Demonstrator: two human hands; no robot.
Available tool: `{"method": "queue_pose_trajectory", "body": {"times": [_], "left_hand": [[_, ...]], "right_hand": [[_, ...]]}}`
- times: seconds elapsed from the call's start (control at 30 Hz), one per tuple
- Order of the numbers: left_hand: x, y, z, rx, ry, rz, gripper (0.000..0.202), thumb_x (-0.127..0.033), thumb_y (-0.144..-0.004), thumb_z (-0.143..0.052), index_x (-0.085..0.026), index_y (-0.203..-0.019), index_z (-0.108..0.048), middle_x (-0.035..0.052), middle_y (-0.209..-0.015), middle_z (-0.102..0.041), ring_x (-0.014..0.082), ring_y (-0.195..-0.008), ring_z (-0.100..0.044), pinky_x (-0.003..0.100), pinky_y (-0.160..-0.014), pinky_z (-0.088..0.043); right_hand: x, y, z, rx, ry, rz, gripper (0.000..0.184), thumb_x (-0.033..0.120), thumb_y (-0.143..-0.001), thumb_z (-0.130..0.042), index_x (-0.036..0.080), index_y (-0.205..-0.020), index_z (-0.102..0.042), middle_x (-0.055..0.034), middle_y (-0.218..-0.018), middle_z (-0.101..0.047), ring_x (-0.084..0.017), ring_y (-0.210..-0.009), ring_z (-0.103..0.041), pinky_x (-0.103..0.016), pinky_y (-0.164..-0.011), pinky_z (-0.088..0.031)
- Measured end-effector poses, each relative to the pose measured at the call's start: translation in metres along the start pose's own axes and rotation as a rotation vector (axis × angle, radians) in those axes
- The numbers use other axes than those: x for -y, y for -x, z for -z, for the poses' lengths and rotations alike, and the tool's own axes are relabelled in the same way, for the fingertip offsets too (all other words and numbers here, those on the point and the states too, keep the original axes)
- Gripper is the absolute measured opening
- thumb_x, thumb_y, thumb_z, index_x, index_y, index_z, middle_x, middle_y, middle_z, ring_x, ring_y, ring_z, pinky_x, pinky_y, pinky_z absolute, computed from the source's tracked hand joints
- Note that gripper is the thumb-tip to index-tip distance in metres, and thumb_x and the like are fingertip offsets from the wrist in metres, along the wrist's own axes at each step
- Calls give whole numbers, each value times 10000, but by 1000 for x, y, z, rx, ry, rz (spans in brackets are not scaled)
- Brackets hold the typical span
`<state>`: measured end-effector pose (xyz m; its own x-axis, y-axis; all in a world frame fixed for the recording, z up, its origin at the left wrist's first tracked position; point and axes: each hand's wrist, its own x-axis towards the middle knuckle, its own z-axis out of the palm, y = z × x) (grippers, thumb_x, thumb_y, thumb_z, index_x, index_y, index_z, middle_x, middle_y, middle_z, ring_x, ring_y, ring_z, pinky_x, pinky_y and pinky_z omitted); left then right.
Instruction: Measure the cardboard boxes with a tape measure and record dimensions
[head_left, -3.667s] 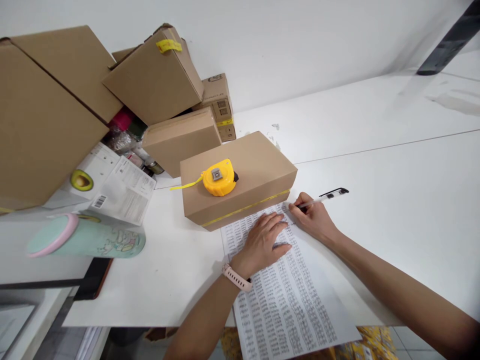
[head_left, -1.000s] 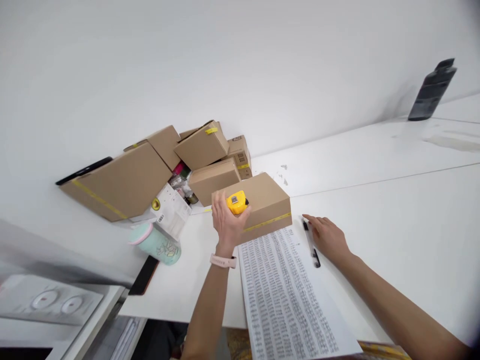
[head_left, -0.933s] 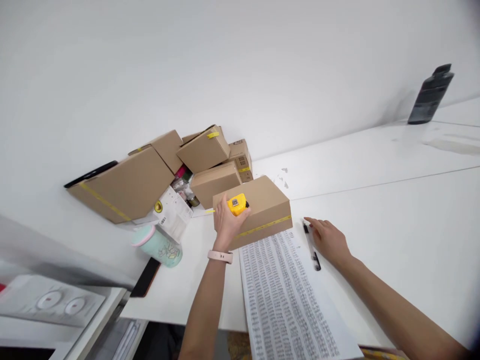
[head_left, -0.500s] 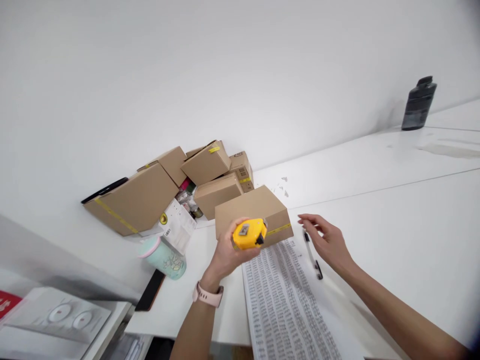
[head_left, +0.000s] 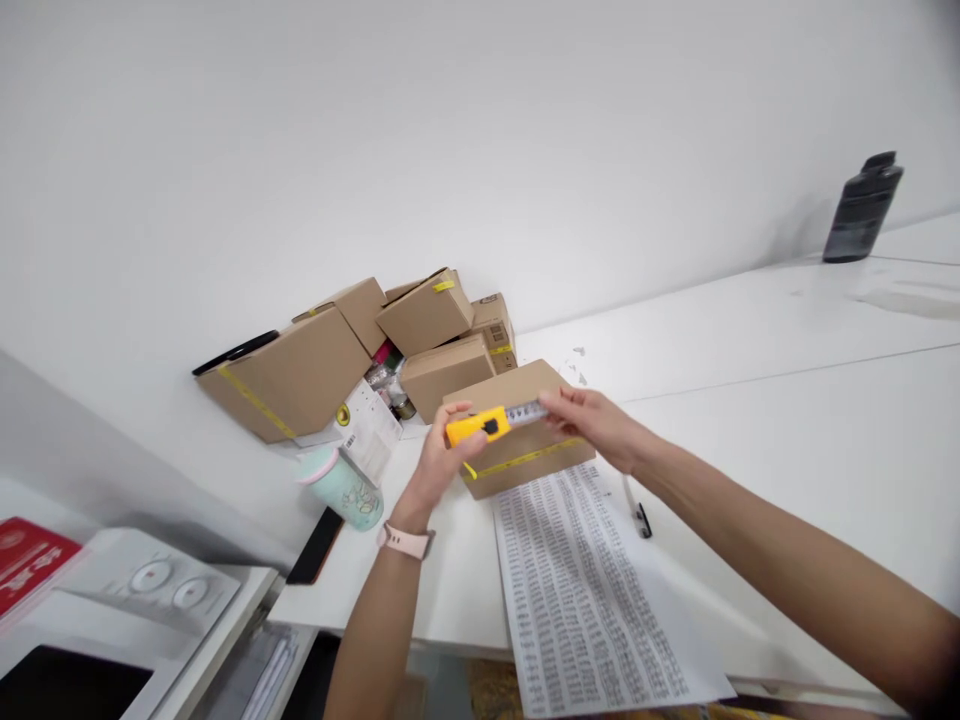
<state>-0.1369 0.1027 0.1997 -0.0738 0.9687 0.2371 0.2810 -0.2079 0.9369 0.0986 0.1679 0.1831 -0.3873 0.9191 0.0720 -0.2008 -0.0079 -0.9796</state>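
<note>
My left hand [head_left: 435,458] is closed around a yellow tape measure [head_left: 480,426] with a black button on its edge. A short length of silver blade [head_left: 524,411] sticks out to the right. My right hand [head_left: 592,425] pinches the free end of that blade. Both hands are above a cardboard box [head_left: 517,382] with yellow tape along its front side. Under the box's front edge begin printed sheets [head_left: 592,600] covered in rows of small print. A pen [head_left: 642,520] lies to the right of the sheets, partly behind my right forearm.
Several cardboard boxes [head_left: 427,318] are stacked against the wall at the back left. Before them stand a mint-green cup [head_left: 346,490] and a dark flat object [head_left: 316,548]. A dark bottle [head_left: 862,210] is far right. A white appliance [head_left: 161,580] sits lower left.
My right hand has moved left from beside the pen and taken hold of the blade's end. The tape measure has turned, and some blade is now out. The view has shifted slightly.
</note>
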Motion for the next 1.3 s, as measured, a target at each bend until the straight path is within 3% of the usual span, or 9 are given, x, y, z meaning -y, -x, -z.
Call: {"method": "queue_pose_trajectory", "body": {"times": [0.07,0.13,0.23,0.33,0.47,0.57,0.8,1.3], "left_hand": [[2,-15,27,-147,-53,2,583,-527,-639,-778,-192,-1086,-614,32,-941,-653,157,-785,-572,258,-695,-422],[8,-29,55,-224,-76,53,541,-569,-675,-725,-170,-1030,-637,32,-867,-649,136,-694,-527,255,-638,-384],[26,-39,89,-274,-97,167,560,-610,-703,-673,-150,-1021,-662,44,-834,-661,119,-612,-482,251,-592,-344],[47,-40,104,-273,-117,271,596,-633,-678,-685,-145,-1020,-681,53,-833,-680,117,-592,-489,247,-585,-343],[69,-37,104,-242,-132,349,620,-662,-660,-697,-149,-1010,-686,49,-813,-691,117,-592,-509,241,-595,-357],[74,-40,101,-216,-131,369,627,-675,-669,-694,-164,-1032,-685,41,-837,-696,115,-610,-524,237,-610,-372],[75,-46,97,-183,-120,382,620,-672,-665,-696,-167,-1025,-686,33,-808,-690,108,-591,-526,234,-599,-385],[80,-47,106,-206,-120,394,578,-657,-678,-688,-177,-1000,-698,46,-860,-706,116,-611,-522,237,-602,-390]], "right_hand": [[8,-29,11,-131,-12,42,291,462,-809,-694,181,-749,-650,-47,-794,-659,-143,-724,-570,-276,-707,-468],[9,-58,27,-281,25,21,234,397,-839,-647,187,-738,-639,-55,-834,-670,-145,-758,-585,-262,-718,-471],[-4,-89,54,-369,79,-53,211,350,-846,-606,191,-707,-606,-61,-850,-668,-155,-783,-581,-276,-731,-466],[-29,-102,72,-390,147,-121,195,350,-808,-628,185,-705,-613,-71,-836,-664,-177,-801,-578,-301,-731,-457],[-56,-108,78,-366,227,-152,207,383,-777,-640,178,-753,-637,-73,-867,-678,-188,-821,-587,-306,-730,-451],[-63,-111,75,-347,275,-145,240,411,-773,-637,171,-772,-634,-84,-921,-688,-191,-839,-590,-307,-741,-449],[-59,-111,73,-328,435,-133,296,457,-770,-610,164,-802,-642,-116,-1014,-694,-243,-928,-586,-322,-786,-419],[-61,-111,73,-269,650,-150,346,526,-833,-516,187,-832,-588,-126,-987,-678,-262,-888,-590,-345,-738,-417]]}}
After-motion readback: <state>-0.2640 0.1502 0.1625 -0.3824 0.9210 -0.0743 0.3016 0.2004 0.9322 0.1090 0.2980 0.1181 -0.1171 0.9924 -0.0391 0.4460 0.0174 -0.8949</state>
